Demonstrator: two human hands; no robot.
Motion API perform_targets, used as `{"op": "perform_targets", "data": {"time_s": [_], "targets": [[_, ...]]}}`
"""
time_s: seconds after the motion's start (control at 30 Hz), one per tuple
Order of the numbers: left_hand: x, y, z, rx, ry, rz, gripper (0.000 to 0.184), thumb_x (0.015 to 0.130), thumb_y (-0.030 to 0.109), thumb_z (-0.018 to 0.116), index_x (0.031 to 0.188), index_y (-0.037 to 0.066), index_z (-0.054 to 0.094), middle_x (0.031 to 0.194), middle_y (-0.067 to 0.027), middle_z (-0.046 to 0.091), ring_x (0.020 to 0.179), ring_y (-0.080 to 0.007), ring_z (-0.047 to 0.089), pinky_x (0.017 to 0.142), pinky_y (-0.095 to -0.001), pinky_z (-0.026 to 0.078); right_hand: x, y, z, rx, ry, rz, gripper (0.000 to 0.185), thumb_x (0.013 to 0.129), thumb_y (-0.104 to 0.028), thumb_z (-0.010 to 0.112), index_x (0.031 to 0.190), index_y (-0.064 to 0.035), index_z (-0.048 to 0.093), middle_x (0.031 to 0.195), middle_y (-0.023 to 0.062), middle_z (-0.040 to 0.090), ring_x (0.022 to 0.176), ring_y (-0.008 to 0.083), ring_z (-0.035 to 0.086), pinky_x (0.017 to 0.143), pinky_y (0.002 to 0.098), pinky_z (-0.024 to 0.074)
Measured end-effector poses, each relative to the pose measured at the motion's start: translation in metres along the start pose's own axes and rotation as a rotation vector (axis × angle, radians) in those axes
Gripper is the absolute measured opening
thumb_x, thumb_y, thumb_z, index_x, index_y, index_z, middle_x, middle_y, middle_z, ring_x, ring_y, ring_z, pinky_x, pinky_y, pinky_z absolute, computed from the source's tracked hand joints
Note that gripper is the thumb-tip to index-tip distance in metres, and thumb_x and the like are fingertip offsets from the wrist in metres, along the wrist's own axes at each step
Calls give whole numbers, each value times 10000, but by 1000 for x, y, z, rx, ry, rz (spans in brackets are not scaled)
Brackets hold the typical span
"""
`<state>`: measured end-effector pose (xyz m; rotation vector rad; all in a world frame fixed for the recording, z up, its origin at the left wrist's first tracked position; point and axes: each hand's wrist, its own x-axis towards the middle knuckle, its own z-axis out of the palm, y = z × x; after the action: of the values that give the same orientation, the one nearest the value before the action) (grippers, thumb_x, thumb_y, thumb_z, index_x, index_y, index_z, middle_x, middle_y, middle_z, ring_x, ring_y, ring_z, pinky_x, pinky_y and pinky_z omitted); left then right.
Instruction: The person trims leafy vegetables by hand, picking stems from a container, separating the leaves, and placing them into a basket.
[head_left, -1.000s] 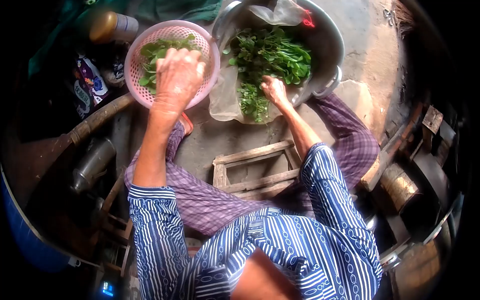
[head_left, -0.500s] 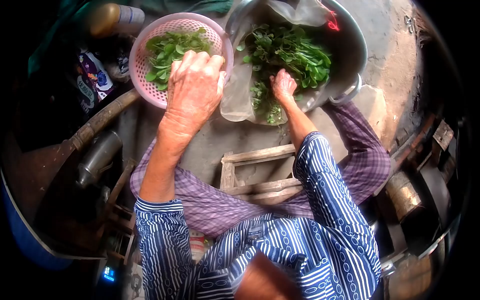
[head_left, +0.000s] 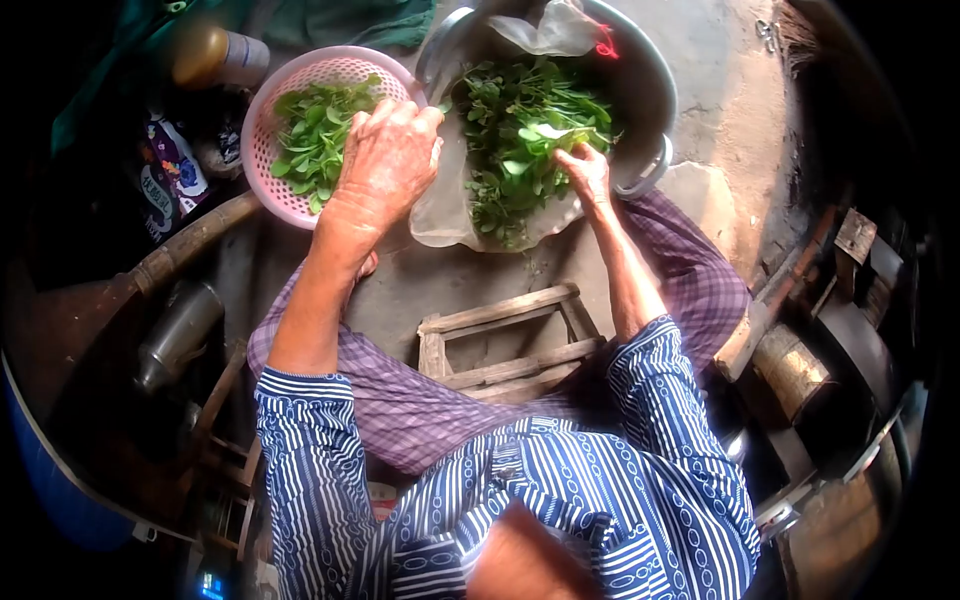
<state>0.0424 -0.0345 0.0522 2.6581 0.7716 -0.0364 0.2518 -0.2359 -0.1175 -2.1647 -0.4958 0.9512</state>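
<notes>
My left hand (head_left: 388,160) hangs over the right side of a pink plastic colander (head_left: 257,140), its fingers curled closed. What they hold, if anything, is hidden beneath the hand. Leafy greens (head_left: 322,135) lie inside the colander. My right hand (head_left: 585,172) is at the right side of a large metal pot (head_left: 655,95), pinching a leafy green sprig (head_left: 562,135) with a pale underside. Below it, a heap of leafy greens (head_left: 500,150) rests on a translucent plastic bag (head_left: 440,215) that lines the pot and spills over its near rim.
A wooden stool frame (head_left: 500,318) stands between my legs. To the left are a jar with a yellow lid (head_left: 220,55), a purple printed packet (head_left: 172,165), a curved wooden pole (head_left: 195,240) and a metal cylinder (head_left: 180,335). Wooden pieces (head_left: 790,370) lie at the right.
My right hand has come up out of the greens with a sprig pinched in it. My left hand stays by the colander, fingers still curled. The whole view has shifted slightly.
</notes>
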Motion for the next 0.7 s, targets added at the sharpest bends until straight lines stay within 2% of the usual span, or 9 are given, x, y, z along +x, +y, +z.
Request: {"op": "perform_targets", "data": {"time_s": [0.07,0.13,0.17,0.3,0.43,0.5,0.6,0.63,0.7], "targets": [[-1,0,1,27,-48,15,146,759,157,552,854,46,562,839,-122,580,856,-275,547,739,-408,432,13,-3,-13,77,-49,106,236,737,-231,673,774,-9,603,688,12,599,580,82,524,534,240,411],[-1,-1,3,12,-14,47,141,759,159,551,841,44,555,836,-126,582,849,-277,552,732,-413,437,12,-29,-19,347,-35,229,235,747,-249,680,731,-27,607,652,6,584,506,54,489,453,224,376],[-1,0,2,16,-33,43,141,759,161,552,839,45,555,836,-124,582,850,-278,552,736,-414,437,17,-31,-17,318,6,208,272,739,-288,693,740,-30,609,646,15,589,463,41,476,410,201,350],[0,0,1,15,-71,29,135,759,160,552,834,47,551,836,-124,582,851,-276,553,746,-411,437,43,-21,-13,-87,59,167,431,691,-365,719,899,2,633,707,81,638,537,113,596,529,256,470],[1,0,0,30,-86,25,130,754,146,558,843,52,550,840,-121,579,853,-275,553,745,-409,437,43,-18,-17,52,66,241,442,682,-348,715,934,6,638,734,96,647,578,120,619,596,277,492],[1,1,0,38,-79,32,131,752,142,562,845,52,549,839,-121,578,853,-276,552,746,-408,437,50,-4,-19,-98,259,146,362,688,-260,689,925,9,643,743,86,653,571,118,607,530,254,477],[0,3,2,12,-58,63,125,749,134,564,839,49,547,834,-123,574,847,-276,551,748,-403,439,66,-2,-26,356,356,400,327,665,-218,669,927,-24,652,728,60,647,644,143,593,616,265,474],[-1,4,2,12,-67,65,121,750,131,563,836,48,546,831,-124,573,840,-276,552,747,-398,441,76,3,-26,395,371,398,334,659,-206,673,944,-34,648,707,49,639,698,159,599,672,284,473],[0,4,3,14,-80,64,118,751,129,563,833,46,546,828,-125,573,833,-277,553,746,-394,444,93,20,-19,235,419,142,326,675,-215,679,958,-58,649,743,48,644,732,174,604,684,296,475]]}}
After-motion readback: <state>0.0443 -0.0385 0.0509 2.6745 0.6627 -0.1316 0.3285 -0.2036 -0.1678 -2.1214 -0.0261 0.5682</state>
